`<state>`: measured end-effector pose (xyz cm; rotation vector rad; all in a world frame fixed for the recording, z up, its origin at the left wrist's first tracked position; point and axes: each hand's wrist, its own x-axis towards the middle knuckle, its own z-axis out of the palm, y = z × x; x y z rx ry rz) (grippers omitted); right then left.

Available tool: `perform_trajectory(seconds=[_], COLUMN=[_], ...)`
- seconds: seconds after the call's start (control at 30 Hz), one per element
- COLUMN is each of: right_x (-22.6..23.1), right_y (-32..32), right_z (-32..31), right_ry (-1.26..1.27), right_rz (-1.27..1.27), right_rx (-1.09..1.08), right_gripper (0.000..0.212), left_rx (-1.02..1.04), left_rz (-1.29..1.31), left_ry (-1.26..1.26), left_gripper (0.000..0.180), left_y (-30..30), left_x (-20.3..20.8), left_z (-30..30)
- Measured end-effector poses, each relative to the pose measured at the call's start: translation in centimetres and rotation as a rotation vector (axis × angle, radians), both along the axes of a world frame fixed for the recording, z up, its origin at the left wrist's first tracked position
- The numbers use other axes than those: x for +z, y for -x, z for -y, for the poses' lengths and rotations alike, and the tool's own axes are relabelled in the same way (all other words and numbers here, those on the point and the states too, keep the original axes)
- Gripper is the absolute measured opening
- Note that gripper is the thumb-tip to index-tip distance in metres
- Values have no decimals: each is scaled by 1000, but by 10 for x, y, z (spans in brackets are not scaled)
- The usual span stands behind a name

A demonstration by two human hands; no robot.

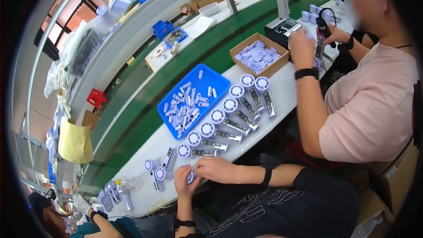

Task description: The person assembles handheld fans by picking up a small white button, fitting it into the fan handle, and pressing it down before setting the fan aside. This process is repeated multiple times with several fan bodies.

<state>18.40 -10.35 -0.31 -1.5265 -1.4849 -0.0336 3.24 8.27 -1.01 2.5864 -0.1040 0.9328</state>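
My left hand and my right hand meet at the table's near edge. Between them they grip a lavender handheld fan, of which only a small round part shows; the fingers cover the rest. Just beyond my hands lie two more fans, one with its round grille head facing up, and an open handle with a circuit board. To the right, a slanting row of fans lies with grilles up and circuit boards bare in their handles.
A blue tray holds many small lavender parts. Behind the row stands a cardboard box of similar pieces. At right, a co-worker in a pink shirt handles a black tool. Another person's gloved hand is near grouped fans at lower left.
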Motion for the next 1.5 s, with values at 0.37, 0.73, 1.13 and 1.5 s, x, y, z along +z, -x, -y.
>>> perform_trajectory(seconds=[0.37,0.73,1.13,1.5], right_x=[32,32,28,28], right_y=[5,33,36,25], right_z=[18,-4,-6,-6], right_ry=[189,125,115,93], right_rz=[-184,-100,-82,-160], right_rx=[-13,-58,-40,11], right_gripper=[20,19,20,16], left_rx=[-49,18,-213,-146], left_rz=[41,-27,-108,-122], left_ry=[109,-5,216,272], left_gripper=[54,54,39,24], left_y=[5,36,38,30], left_x=[19,25,36,35], left_z=[-2,-16,-25,-19])
